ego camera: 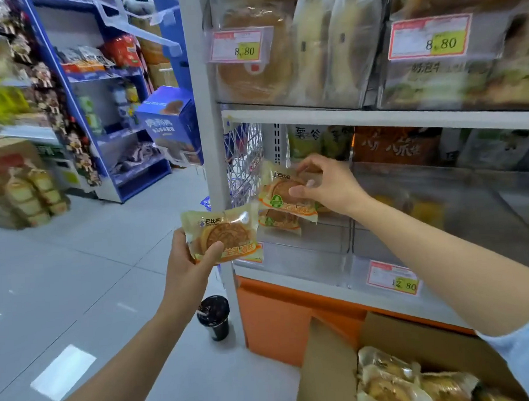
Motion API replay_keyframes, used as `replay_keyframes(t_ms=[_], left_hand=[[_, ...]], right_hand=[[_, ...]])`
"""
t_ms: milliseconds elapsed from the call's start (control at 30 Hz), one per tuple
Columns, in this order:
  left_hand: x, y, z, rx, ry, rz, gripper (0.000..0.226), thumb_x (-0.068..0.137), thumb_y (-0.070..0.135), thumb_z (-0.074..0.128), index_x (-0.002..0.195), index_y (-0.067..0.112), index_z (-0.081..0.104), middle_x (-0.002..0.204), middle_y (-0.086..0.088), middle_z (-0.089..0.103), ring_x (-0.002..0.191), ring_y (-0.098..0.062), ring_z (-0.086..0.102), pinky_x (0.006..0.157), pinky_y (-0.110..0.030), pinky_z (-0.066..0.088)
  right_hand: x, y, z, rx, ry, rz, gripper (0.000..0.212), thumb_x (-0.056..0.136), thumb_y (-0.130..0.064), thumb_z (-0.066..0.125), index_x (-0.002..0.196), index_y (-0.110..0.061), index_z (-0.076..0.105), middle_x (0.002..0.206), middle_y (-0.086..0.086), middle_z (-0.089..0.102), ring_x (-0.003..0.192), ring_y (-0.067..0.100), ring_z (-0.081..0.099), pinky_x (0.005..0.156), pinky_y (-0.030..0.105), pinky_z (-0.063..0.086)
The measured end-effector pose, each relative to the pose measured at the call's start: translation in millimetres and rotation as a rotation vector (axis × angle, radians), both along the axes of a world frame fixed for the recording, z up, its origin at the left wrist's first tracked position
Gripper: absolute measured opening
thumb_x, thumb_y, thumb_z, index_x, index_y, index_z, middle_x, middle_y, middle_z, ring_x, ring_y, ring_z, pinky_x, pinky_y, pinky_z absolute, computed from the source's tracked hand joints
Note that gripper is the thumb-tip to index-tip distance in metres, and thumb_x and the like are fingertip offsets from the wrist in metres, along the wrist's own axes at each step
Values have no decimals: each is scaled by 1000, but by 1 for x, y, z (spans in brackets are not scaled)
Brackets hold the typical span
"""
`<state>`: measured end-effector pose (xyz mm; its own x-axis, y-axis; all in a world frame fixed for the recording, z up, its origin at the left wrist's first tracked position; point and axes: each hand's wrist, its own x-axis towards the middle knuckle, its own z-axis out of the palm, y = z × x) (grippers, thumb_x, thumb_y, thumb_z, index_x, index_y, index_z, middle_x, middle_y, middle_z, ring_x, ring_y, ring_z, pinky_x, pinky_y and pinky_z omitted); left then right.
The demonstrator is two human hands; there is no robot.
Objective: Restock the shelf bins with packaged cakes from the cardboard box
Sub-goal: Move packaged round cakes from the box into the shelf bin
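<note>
Two hands, one packaged cake each, at the clear shelf bin in mid-frame.

Left hand (187, 258) grips a wrapped cake (225, 232) by its lower-left corner, thumb across the front, in front of the shelf post (212, 148). Right hand (326, 185) pinches a second cake (282, 193) over the clear bin (305, 259); a third cake (280, 219) lies inside, just below. The neighbour bin (441, 253) to the right holds blurred yellow packs (424, 211). The cardboard box (325, 364), lower right, flaps open, holds more boxed cakes (395, 379). The top bin (286, 102) holds bagged bread (253, 70). A lidded cup (214, 317) stands on the floor, lower centre.
</note>
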<state>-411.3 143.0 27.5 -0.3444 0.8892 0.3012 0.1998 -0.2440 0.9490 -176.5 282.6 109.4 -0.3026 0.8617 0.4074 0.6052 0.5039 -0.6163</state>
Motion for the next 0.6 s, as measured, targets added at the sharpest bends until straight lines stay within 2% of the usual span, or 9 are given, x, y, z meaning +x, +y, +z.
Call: replay_keyframes(t_ms=[133,300,367,433,500,567,600], left_hand=[[-25,24,-8,-11,3,-148,39,75,29,67,111,23,53,96,5,71,91,-7,67,73,-14,50],[-50,51,-17,4,-14,-286,48,76,28,68,119,17,51,103,-1,69,95,-10,68,73,-14,51],[-56,59,-20,15,-13,-332,40,82,20,71,117,17,51,105,-3,69,95,-9,68,74,-14,51],[-60,66,-22,27,-20,-381,35,87,12,69,117,17,51,106,-2,69,97,-9,67,75,-14,51],[-62,70,-21,36,-10,-427,37,84,20,70,116,20,51,105,1,69,98,-10,67,77,-18,53],[-62,75,-23,37,4,-460,42,78,31,70,115,25,51,105,4,69,99,-10,67,80,-22,55],[-62,76,-23,40,11,-472,45,76,37,71,115,27,51,106,5,69,100,-10,67,82,-25,55]], right_hand=[[-29,25,-30,-149,-217,-54,48,73,-34,81,113,-23,57,115,-7,56,100,12,51,72,24,36],[-58,50,-69,-222,-180,-81,51,76,-21,79,120,-15,54,112,-3,55,92,11,51,60,13,35],[-64,63,-84,-241,-119,-128,45,75,-20,80,112,-13,55,118,2,56,92,15,52,68,23,39],[-69,70,-95,-272,-121,-147,38,74,-20,81,103,-14,56,112,0,55,92,22,56,74,30,44],[-72,65,-96,-332,-143,-146,31,77,-19,78,101,-11,59,106,4,58,97,28,59,78,34,47],[-72,52,-81,-324,-101,-155,27,86,-14,69,111,-6,61,115,9,62,107,26,59,80,21,46],[-71,42,-68,-286,-18,-164,28,90,-18,64,116,-8,61,119,7,62,110,22,58,78,12,44]])
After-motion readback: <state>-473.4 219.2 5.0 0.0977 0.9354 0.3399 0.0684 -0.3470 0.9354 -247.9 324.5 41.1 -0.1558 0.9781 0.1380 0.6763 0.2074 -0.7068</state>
